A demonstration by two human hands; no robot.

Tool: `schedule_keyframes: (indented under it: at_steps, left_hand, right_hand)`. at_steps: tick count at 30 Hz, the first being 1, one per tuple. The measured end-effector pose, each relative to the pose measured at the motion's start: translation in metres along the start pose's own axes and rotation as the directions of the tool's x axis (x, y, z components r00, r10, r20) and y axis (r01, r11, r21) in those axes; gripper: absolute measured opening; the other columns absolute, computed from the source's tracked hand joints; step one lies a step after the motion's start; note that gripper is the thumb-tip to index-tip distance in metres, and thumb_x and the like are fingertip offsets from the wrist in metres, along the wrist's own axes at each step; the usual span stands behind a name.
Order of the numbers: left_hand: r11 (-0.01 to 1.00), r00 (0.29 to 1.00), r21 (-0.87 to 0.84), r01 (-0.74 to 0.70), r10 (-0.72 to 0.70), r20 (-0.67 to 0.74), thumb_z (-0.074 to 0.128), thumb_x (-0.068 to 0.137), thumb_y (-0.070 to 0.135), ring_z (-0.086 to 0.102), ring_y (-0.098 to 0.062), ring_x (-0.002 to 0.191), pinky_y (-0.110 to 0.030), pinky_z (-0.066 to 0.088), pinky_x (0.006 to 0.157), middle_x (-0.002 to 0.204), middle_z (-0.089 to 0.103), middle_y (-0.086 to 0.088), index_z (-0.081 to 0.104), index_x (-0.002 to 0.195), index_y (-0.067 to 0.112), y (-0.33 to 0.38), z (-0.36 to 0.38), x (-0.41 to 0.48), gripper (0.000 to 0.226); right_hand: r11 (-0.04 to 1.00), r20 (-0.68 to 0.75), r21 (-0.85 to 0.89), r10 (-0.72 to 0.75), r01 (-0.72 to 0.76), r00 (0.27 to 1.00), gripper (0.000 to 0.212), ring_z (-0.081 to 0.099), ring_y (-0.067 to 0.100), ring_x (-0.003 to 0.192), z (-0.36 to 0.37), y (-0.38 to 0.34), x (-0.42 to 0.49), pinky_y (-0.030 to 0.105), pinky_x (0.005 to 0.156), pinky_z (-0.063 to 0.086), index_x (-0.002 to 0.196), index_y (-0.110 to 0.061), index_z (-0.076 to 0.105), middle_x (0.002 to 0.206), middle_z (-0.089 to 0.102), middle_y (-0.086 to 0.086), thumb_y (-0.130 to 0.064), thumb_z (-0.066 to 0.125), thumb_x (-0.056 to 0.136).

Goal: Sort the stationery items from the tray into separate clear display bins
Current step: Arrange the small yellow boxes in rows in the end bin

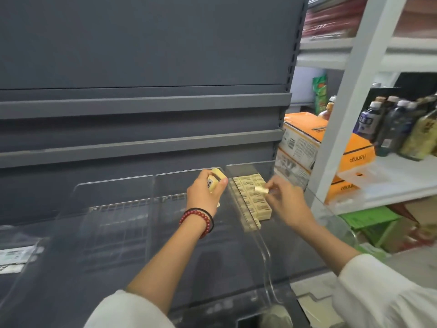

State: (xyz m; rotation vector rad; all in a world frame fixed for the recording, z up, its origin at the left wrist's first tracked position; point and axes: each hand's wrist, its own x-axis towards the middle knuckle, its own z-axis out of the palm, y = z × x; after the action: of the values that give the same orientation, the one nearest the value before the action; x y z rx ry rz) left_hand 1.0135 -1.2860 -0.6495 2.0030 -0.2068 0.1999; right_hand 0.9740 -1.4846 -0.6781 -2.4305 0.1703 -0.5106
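Nearest the camera, at seven and five o'clock of the view, two white sleeves point(383, 292) enter, and bare forearms reach up and away over a row of clear display bins point(262, 247) on a grey shelf unit. The left wrist wears a red bead bracelet point(196, 215) with a thin black band beside it. Just past it, near the middle of the view, the left hand point(205, 189) is raised above the middle bin, fingers curled round a small stack of yellow packs point(216, 178), one showing a barcode label; how many it grips cannot be told. At three o'clock from that hand, across the clear divider, the right hand point(287, 204) hovers over the rightmost bin, thumb and fingertips pinched on a single yellow pack point(261, 190), the other fingers loosely bent. Directly beneath that pack, rows of yellow packs point(253, 204) lie flat and side by side on the bin floor, filling its far left part, against the divider. The bins toward nine o'clock look bare, though glare blurs them. Beyond, grey shelf ledges point(142, 102) and a grey back panel rise to twelve o'clock. At two to three o'clock stands a white rack point(354, 67) holding dark bottles point(390, 124), with orange cartons point(307, 136) stacked behind it and a green stool point(369, 221) lower down
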Motion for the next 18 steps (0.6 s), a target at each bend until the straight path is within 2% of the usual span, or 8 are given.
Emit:
schedule_keyframes:
  at_steps: [1, 3, 5, 8, 10, 12, 14, 18]
  left_hand:
    - [1.0, 1.0, 0.006, -0.002, 0.002, 0.006, 0.06, 0.089, 0.038, 0.059, -0.022, 0.076, -0.041, 0.057, 0.067, 0.079, 0.055, 0.005, 0.055, 0.097, 0.021, 0.001, 0.005, -0.001, 0.02]
    - [1.0, 0.999, 0.024, -0.014, 0.013, 0.033, 0.059, 0.09, 0.038, 0.06, -0.023, 0.077, -0.042, 0.057, 0.069, 0.077, 0.054, 0.008, 0.055, 0.102, 0.021, 0.002, 0.014, -0.002, 0.022]
    - [0.998, 0.998, 0.046, -0.046, 0.043, 0.056, 0.059, 0.09, 0.037, 0.058, -0.017, 0.073, -0.034, 0.055, 0.066, 0.077, 0.053, 0.01, 0.055, 0.107, 0.02, 0.002, 0.021, -0.003, 0.024]
    - [0.988, 0.992, 0.106, -0.111, 0.104, 0.068, 0.058, 0.091, 0.037, 0.055, -0.009, 0.07, -0.02, 0.044, 0.058, 0.081, 0.057, 0.009, 0.055, 0.108, 0.02, 0.002, 0.027, -0.002, 0.024]
    - [0.984, 0.989, 0.12, -0.132, 0.124, 0.076, 0.058, 0.091, 0.037, 0.053, -0.004, 0.065, -0.011, 0.039, 0.049, 0.08, 0.057, 0.01, 0.053, 0.105, 0.022, 0.0, 0.027, 0.001, 0.021]
    - [0.986, 0.99, 0.108, -0.129, 0.121, 0.078, 0.058, 0.091, 0.035, 0.052, -0.002, 0.062, -0.01, 0.04, 0.042, 0.078, 0.056, 0.01, 0.053, 0.104, 0.021, -0.003, 0.026, 0.003, 0.02]
    - [0.988, 0.991, 0.099, -0.116, 0.109, 0.077, 0.059, 0.091, 0.035, 0.053, -0.003, 0.062, -0.01, 0.041, 0.04, 0.077, 0.056, 0.01, 0.054, 0.105, 0.02, -0.007, 0.025, 0.005, 0.02]
    - [0.987, 0.992, 0.119, -0.106, 0.097, 0.078, 0.059, 0.091, 0.035, 0.054, -0.003, 0.064, -0.012, 0.044, 0.043, 0.077, 0.056, 0.01, 0.055, 0.107, 0.02, -0.011, 0.023, 0.006, 0.023]
  right_hand:
    - [0.998, 0.041, -0.07, -0.001, 0.004, 0.999, 0.024, 0.066, 0.022, 0.083, 0.006, 0.01, 0.0, 0.036, 0.075, 0.056, 0.086, -0.028, 0.054, 0.092, 0.069, 0.004, -0.006, 0.064, 0.088]
    - [0.989, 0.096, -0.145, 0.005, 0.009, 0.995, 0.034, 0.066, 0.024, 0.086, 0.016, 0.024, 0.001, 0.044, 0.076, 0.056, 0.083, -0.036, 0.05, 0.094, 0.068, 0.002, -0.005, 0.063, 0.086]
    - [0.992, 0.105, -0.124, 0.008, 0.005, 0.994, 0.029, 0.066, 0.021, 0.085, 0.021, 0.03, 0.004, 0.042, 0.076, 0.056, 0.085, -0.034, 0.056, 0.093, 0.068, 0.0, -0.007, 0.066, 0.085]
    - [0.996, 0.154, -0.075, -0.038, 0.05, 0.987, 0.018, 0.065, 0.013, 0.088, 0.023, 0.032, 0.01, 0.04, 0.083, 0.054, 0.091, -0.029, 0.069, 0.092, 0.069, -0.007, -0.015, 0.075, 0.082]
    - [0.998, 0.221, -0.041, -0.04, 0.051, 0.974, 0.025, 0.063, 0.008, 0.097, 0.02, 0.032, 0.011, 0.035, 0.092, 0.051, 0.099, -0.028, 0.071, 0.103, 0.069, -0.011, -0.021, 0.08, 0.077]
    - [0.998, 0.25, -0.047, -0.031, 0.044, 0.968, 0.046, 0.057, 0.004, 0.107, 0.019, 0.032, 0.01, 0.029, 0.098, 0.046, 0.117, -0.03, 0.063, 0.114, 0.063, -0.016, -0.03, 0.081, 0.075]
    - [0.998, 0.238, -0.05, -0.014, 0.027, 0.971, 0.062, 0.052, 0.003, 0.114, 0.019, 0.032, 0.009, 0.03, 0.1, 0.043, 0.131, -0.032, 0.052, 0.121, 0.059, -0.018, -0.039, 0.079, 0.076]
    - [0.998, 0.259, -0.062, -0.005, 0.022, 0.966, 0.064, 0.047, 0.008, 0.123, 0.024, 0.036, 0.01, 0.038, 0.104, 0.041, 0.138, -0.035, 0.041, 0.123, 0.06, -0.019, -0.042, 0.071, 0.083]
